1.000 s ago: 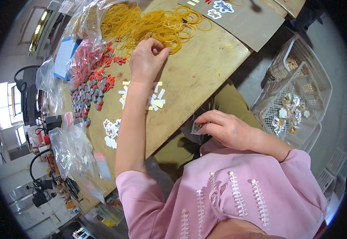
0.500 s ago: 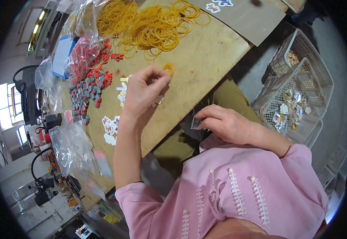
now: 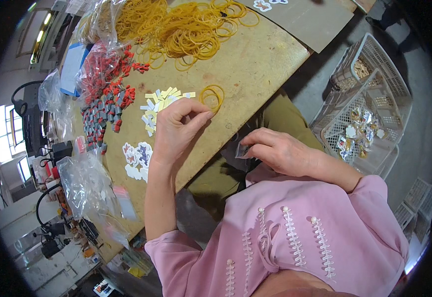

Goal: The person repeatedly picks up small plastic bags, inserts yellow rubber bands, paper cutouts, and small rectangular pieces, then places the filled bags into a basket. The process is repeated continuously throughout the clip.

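Over the table my left hand (image 3: 176, 131) pinches a yellow rubber band (image 3: 221, 101) between thumb and fingertips. The band hangs out past the fingers in rounded loops. Beside the hand, partly covered by it, lies a pile of small pale yellow and white strips (image 3: 165, 98). In my lap, just off the table edge, my right hand (image 3: 281, 154) is closed on a small clear plastic bag (image 3: 241, 150). Printed cut-out stickers (image 3: 137, 154) rest near my left wrist.
A big heap of yellow rubber bands (image 3: 191, 37) covers the table's far side. Red and grey small parts (image 3: 109, 109) spill from a bag at left, near clear plastic bags (image 3: 84, 185). Plastic baskets (image 3: 374, 94), one with shiny packets, stand on the right.
My left hand has drawn slightly nearer, and the band, blurred before, now shows as wide loops. More of the strip pile is uncovered. My right hand has barely moved.
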The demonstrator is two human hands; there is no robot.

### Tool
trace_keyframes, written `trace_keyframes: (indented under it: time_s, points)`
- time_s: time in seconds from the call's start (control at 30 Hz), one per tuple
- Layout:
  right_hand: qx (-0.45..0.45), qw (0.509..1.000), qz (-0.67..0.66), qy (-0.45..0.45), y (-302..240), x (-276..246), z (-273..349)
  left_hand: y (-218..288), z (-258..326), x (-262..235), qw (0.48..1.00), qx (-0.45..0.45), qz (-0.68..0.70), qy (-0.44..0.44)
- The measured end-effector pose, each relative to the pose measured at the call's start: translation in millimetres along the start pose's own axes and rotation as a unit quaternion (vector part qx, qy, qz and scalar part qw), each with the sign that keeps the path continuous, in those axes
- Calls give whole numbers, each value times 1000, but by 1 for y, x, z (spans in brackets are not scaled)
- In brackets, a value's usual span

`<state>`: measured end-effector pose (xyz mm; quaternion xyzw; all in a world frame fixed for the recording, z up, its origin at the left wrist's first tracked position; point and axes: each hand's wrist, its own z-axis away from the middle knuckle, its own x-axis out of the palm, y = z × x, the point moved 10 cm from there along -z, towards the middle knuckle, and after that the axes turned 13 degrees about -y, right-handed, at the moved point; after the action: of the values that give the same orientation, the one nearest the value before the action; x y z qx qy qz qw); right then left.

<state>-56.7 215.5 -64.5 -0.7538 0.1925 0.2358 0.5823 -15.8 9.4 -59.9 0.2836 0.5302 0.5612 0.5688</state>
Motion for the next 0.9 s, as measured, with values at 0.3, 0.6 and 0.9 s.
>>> trace_keyframes:
  time_s: [0.3,0.6,0.9]
  points:
    - [5,1000,6,1,1,0,-1,36,-15,0,984,58,-161,-44]
    - [7,1000,-3,-6,-1,3,-4,78,-73,-30,821,216,-499,175]
    - [8,1000,11,1,4,3,7,78,-3,5,910,133,-377,107]
